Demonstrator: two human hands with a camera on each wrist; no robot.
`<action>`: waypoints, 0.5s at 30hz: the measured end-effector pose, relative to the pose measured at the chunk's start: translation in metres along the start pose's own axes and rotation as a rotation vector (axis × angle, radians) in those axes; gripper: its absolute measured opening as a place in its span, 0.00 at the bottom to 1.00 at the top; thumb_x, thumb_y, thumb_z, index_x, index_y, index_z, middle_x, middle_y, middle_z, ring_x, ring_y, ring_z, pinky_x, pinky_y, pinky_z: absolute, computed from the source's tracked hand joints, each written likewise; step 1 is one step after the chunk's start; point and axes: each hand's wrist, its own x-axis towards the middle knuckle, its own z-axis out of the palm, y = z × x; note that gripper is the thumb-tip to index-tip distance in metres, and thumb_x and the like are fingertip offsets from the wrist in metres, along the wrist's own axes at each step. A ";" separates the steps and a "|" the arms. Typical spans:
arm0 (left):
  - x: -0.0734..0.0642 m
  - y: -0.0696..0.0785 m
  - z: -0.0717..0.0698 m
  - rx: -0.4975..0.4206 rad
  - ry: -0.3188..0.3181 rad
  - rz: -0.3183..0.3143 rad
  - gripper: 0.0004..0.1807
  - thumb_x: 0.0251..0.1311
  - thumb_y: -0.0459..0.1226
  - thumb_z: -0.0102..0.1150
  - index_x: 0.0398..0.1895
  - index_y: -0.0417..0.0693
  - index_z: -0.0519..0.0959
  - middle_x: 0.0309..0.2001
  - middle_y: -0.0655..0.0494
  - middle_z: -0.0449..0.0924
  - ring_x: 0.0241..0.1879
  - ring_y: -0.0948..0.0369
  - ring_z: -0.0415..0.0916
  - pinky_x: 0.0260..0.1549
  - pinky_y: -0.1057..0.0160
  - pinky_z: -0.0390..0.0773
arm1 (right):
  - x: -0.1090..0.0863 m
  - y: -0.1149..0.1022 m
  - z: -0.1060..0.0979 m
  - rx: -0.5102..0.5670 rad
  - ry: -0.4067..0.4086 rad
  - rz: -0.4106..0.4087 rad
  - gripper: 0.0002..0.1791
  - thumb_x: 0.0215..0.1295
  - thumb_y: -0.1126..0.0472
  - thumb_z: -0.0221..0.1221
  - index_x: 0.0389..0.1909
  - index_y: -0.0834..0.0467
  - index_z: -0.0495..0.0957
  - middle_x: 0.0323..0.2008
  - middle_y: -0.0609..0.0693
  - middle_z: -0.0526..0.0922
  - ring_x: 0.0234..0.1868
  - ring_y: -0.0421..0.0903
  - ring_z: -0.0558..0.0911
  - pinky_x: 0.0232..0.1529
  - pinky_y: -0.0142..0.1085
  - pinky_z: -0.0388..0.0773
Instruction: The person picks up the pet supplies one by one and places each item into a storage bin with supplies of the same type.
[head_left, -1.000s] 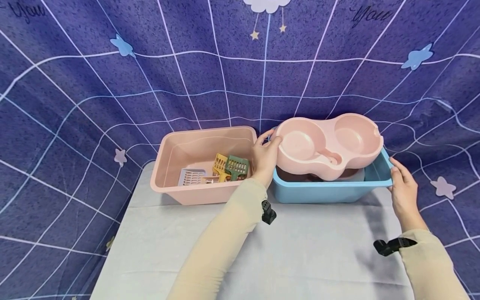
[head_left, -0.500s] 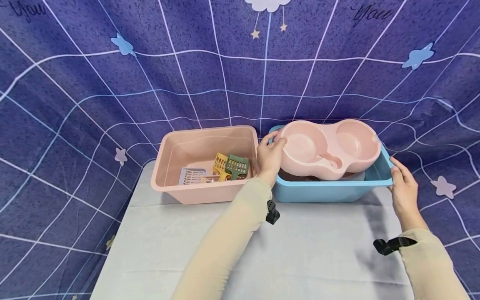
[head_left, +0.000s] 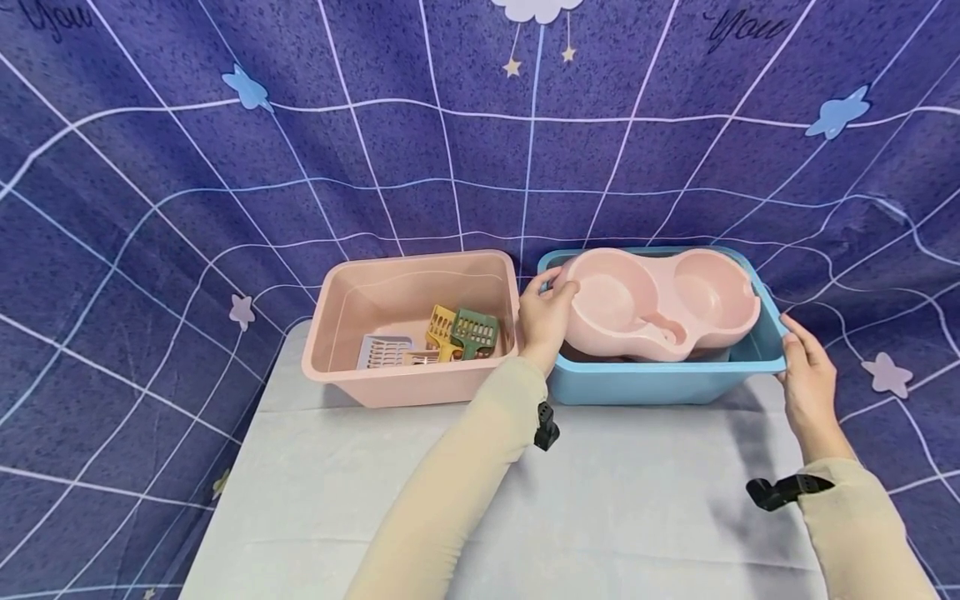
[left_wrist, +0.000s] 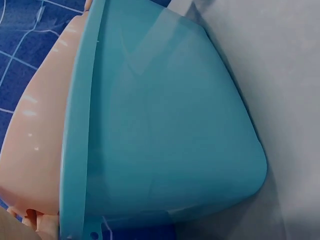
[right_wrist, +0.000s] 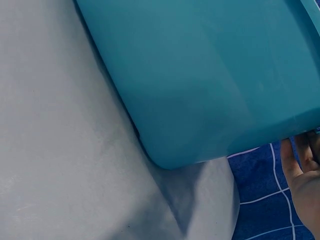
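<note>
A pink double pet bowl (head_left: 663, 287) lies in the top of a blue plastic bin (head_left: 637, 387), slightly tilted, both round hollows facing up. My left hand (head_left: 543, 321) grips its left end, thumb on the upper edge; the other fingers are partly hidden behind it. At the bin's right corner, my right hand (head_left: 812, 383) holds the rim, and in the right wrist view its fingers (right_wrist: 289, 157) reach the underside there. The left wrist view shows the bowl's side (left_wrist: 37, 125) rising above the bin's rim (left_wrist: 75, 130). Beneath the bowl, the bin's contents are mostly hidden.
A pink bin (head_left: 405, 387) stands just left of the blue one. Inside it lie a yellow slotted scoop (head_left: 441, 329), a green slotted scoop (head_left: 475, 329) and a pale slotted scoop (head_left: 384, 350). Both bins sit on a white-covered table (head_left: 600, 492) against a dark blue curtain (head_left: 390, 167).
The double pet bowl has come down deeper into the blue bin and slightly right, my left hand moving with it. My right hand has stayed at the bin's rim.
</note>
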 end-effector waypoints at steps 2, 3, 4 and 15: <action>0.000 -0.001 -0.001 0.009 -0.013 0.009 0.19 0.48 0.42 0.65 0.47 0.56 0.81 0.31 0.58 0.84 0.32 0.67 0.79 0.31 0.68 0.78 | 0.000 -0.001 0.000 0.019 -0.006 0.003 0.20 0.68 0.58 0.51 0.60 0.54 0.72 0.55 0.49 0.71 0.48 0.38 0.72 0.35 0.19 0.75; 0.001 -0.002 -0.001 0.018 -0.019 0.013 0.19 0.48 0.43 0.66 0.47 0.56 0.81 0.31 0.58 0.84 0.32 0.67 0.79 0.31 0.68 0.78 | 0.000 -0.001 0.000 0.026 -0.007 0.004 0.20 0.68 0.58 0.52 0.60 0.54 0.72 0.55 0.49 0.71 0.48 0.38 0.72 0.36 0.19 0.75; 0.001 -0.002 -0.001 0.029 -0.025 0.018 0.19 0.48 0.43 0.66 0.47 0.57 0.81 0.32 0.58 0.84 0.33 0.67 0.79 0.32 0.68 0.78 | 0.000 -0.001 0.000 0.036 -0.008 0.006 0.20 0.68 0.58 0.52 0.60 0.54 0.72 0.55 0.49 0.71 0.48 0.38 0.72 0.36 0.19 0.75; 0.003 -0.004 -0.008 0.121 -0.120 0.053 0.20 0.50 0.44 0.64 0.49 0.57 0.81 0.38 0.55 0.84 0.41 0.65 0.79 0.35 0.67 0.79 | -0.002 0.000 0.002 0.057 0.016 0.008 0.20 0.68 0.59 0.52 0.60 0.55 0.72 0.54 0.49 0.72 0.48 0.39 0.72 0.34 0.20 0.76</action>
